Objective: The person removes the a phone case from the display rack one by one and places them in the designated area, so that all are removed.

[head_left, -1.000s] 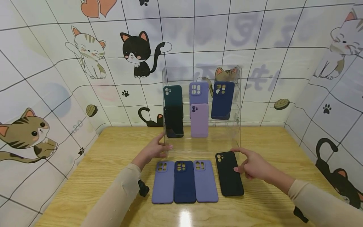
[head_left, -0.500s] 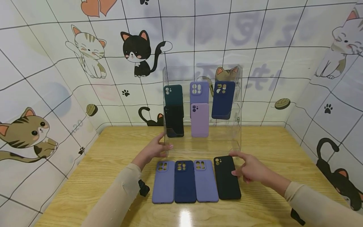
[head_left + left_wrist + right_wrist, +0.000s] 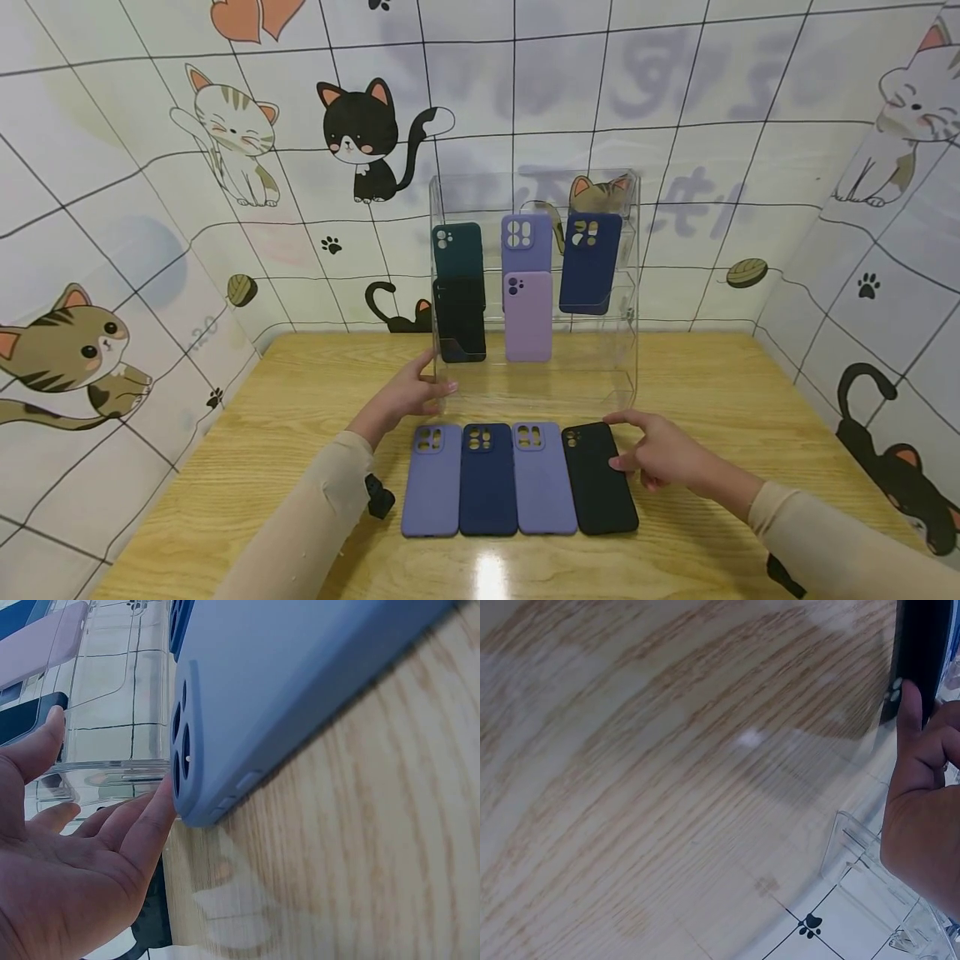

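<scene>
In the head view my left hand [image 3: 405,392] is at the lower left corner of a clear acrylic stand [image 3: 480,387], its fingers spread and touching the edge. In the left wrist view that hand [image 3: 90,862] lies palm up beside a lavender phone case [image 3: 277,682]. My right hand [image 3: 663,454] holds the upper right corner of a black phone case [image 3: 600,483], index finger at its top edge and thumb on its right side. The case lies flat, beside a row of a lavender case [image 3: 546,492], a navy case [image 3: 489,492] and another lavender case [image 3: 432,492].
The stand's tiers hold a dark green case [image 3: 459,250], a black case [image 3: 461,325], a lavender case [image 3: 527,242], a pink-purple case [image 3: 528,325] and a tilted navy case [image 3: 590,262]. Cat-print sheeting [image 3: 240,142] surrounds the wooden table [image 3: 300,375].
My right hand has slid the black phone case toward me and slightly left, up against the row of cases. My left hand has stayed at the stand's corner.
</scene>
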A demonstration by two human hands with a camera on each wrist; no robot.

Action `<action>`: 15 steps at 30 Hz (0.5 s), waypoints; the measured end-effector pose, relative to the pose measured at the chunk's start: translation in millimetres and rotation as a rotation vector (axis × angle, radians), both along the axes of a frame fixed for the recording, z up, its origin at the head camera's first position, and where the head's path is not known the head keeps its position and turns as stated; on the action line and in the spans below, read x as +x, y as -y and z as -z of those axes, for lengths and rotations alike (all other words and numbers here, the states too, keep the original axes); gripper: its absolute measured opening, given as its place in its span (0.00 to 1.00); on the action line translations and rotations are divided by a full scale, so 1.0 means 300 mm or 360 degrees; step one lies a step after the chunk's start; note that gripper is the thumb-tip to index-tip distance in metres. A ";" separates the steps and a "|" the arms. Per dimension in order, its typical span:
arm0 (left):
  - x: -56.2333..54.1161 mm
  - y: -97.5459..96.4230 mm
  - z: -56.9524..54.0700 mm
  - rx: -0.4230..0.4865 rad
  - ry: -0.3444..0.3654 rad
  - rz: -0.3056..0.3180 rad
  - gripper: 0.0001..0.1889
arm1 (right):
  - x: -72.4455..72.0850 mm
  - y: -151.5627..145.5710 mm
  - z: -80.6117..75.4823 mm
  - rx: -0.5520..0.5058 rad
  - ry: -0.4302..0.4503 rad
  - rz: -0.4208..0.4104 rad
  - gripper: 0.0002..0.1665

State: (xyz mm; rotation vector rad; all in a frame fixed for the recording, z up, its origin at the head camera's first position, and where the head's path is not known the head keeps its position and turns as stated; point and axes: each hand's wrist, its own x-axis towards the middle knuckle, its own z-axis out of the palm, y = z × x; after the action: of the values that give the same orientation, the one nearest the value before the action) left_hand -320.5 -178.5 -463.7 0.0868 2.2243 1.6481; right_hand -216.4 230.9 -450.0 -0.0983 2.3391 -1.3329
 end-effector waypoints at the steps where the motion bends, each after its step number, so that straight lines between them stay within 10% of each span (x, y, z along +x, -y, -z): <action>1: 0.000 -0.001 -0.001 -0.0004 -0.0002 -0.0001 0.49 | 0.001 0.001 0.000 0.0001 0.0004 0.0002 0.44; 15: 0.006 -0.012 -0.011 -0.0005 0.0030 -0.0020 0.49 | 0.001 -0.001 0.018 0.0093 0.0003 0.0037 0.43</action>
State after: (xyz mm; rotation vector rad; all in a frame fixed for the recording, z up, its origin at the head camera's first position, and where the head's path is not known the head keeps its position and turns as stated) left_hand -318.6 -174.9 -460.5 0.0566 2.2177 1.6453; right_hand -216.0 231.1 -455.5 -0.0522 2.3821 -1.2738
